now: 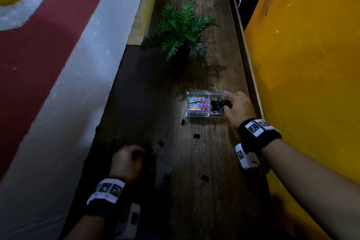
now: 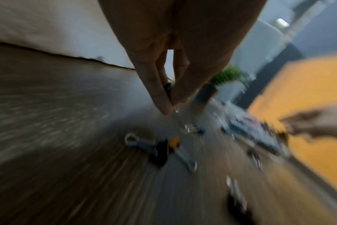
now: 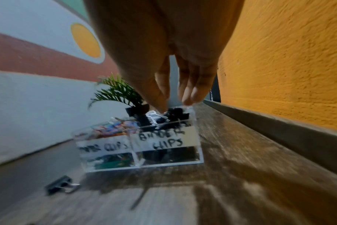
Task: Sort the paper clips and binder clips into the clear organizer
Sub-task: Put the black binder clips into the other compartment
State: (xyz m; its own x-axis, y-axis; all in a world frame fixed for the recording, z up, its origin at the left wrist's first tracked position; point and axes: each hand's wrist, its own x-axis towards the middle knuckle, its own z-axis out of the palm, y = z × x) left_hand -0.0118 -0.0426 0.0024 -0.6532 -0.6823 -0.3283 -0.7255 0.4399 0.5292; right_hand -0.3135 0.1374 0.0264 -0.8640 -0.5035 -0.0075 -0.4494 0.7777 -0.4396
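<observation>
The clear organizer (image 1: 197, 115) (image 3: 199, 146) stands on the wooden table, right of centre. Its left compartment holds coloured paper clips (image 1: 196, 102) (image 3: 113, 129). The right one, labelled binder clips, holds black binder clips (image 1: 215, 104) (image 3: 175, 114). My right hand (image 1: 227, 103) (image 3: 173, 105) hovers over the right compartment, thumb and fingers apart just above the black clips. My left hand (image 1: 143, 154) (image 2: 170, 105) is low at the near left and pinches a black binder clip (image 2: 168, 89) between thumb and finger. Several loose binder clips (image 1: 186, 122) (image 2: 161, 150) (image 3: 58, 185) lie on the table in front of the organizer.
A potted fern (image 1: 181, 31) stands behind the organizer. A yellow wall (image 1: 302, 64) and a raised wooden strip (image 1: 243, 48) run close along the right. A white and red wall (image 1: 58, 64) bounds the left, and cardboard (image 1: 142, 15) leans at the far left.
</observation>
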